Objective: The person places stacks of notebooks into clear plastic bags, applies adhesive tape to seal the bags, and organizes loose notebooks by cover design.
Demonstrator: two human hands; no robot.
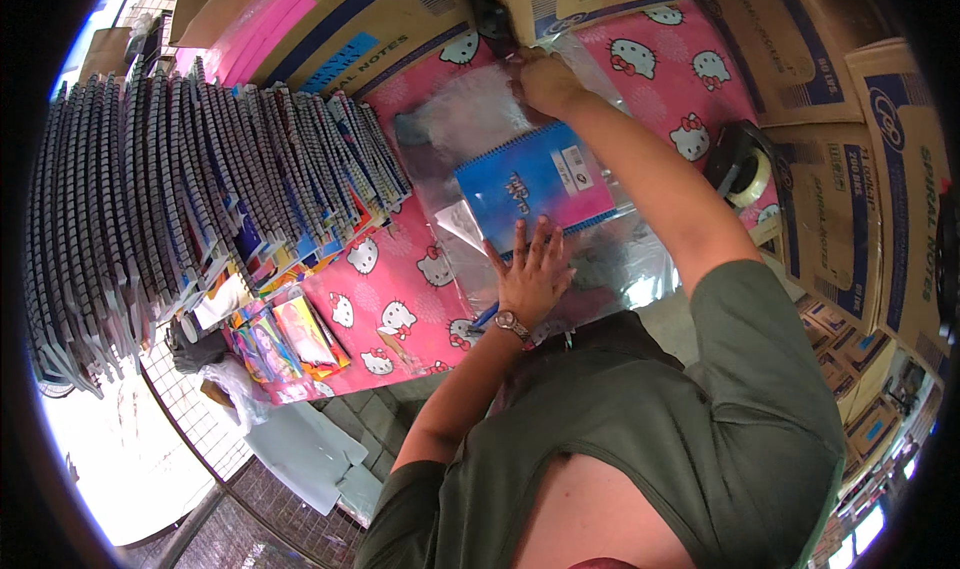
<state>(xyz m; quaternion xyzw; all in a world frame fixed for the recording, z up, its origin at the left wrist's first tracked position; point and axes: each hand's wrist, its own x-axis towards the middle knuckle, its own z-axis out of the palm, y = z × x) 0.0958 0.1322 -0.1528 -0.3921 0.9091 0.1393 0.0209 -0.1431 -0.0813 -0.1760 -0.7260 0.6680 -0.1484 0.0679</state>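
A blue and pink spiral notebook [530,181] lies on clear plastic film [630,269] in the middle of the table. My left hand [535,274] rests flat on the notebook's near edge, fingers spread. Beyond the notebook, my right hand [548,84] is closed at the far end of the plastic, beside something dark. What its fingers hold is hidden. White paper [460,227] sticks out at the notebook's left side. Close to my left wrist is a blue pen [485,317].
Spiral notebooks [200,169] stand in a long, tall row at the left. Colourful booklets [290,339] lie at the table's near left corner. A tape dispenser [745,174] sits right. Cardboard boxes [375,34] line the far and right sides. Pink cartoon-cat cloth [650,44] covers the table.
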